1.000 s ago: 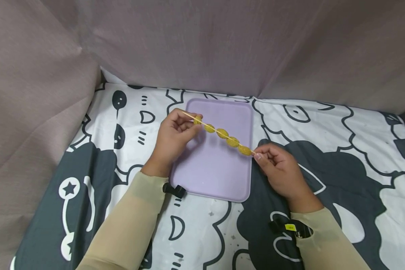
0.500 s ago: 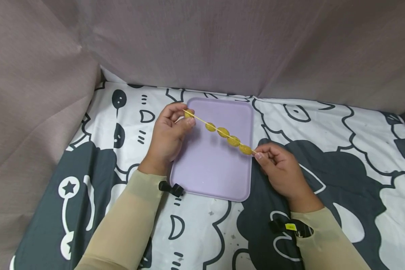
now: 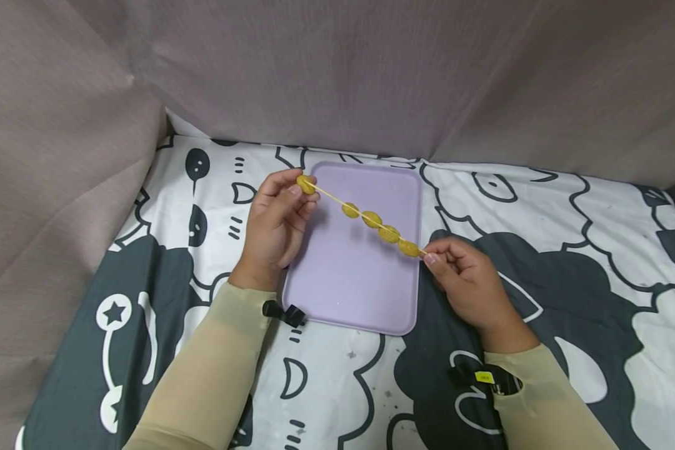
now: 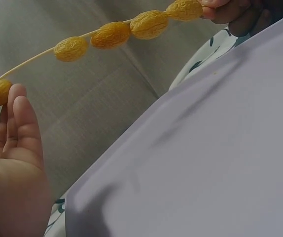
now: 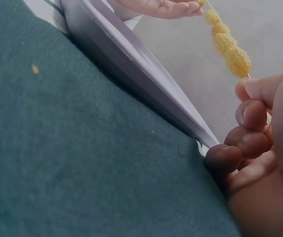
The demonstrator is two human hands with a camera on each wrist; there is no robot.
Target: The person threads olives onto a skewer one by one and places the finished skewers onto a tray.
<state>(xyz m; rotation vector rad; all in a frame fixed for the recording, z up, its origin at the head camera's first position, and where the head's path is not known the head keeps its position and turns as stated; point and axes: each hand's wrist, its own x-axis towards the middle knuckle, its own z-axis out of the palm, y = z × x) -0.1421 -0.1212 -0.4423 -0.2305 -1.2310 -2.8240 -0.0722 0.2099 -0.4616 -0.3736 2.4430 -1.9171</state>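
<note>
A thin pale skewer (image 3: 330,195) slants above the lilac tray (image 3: 360,300), dropping from upper left to lower right in the head view. Several wrinkled yellow dried fruits (image 4: 110,35) sit close together on its right part. At its left end my left hand (image 3: 275,219) pinches one more dried fruit (image 3: 306,184) between thumb and fingers, with a bare stretch of skewer between it and the others. In the left wrist view the skewer bows slightly near that fruit (image 4: 1,92). My right hand (image 3: 465,281) pinches the skewer's other end between thumb and forefinger.
Beneath the tray lies a black-and-white patterned cloth (image 3: 326,381). Grey-brown fabric (image 3: 337,75) hangs behind it and on the left. A small yellowish speck (image 5: 35,69) lies on the dark cloth in the right wrist view.
My left hand has moved left and slightly up with its dried fruit, along the skewer away from the others, and turned. The gap of bare skewer has widened. My right hand has stayed put.
</note>
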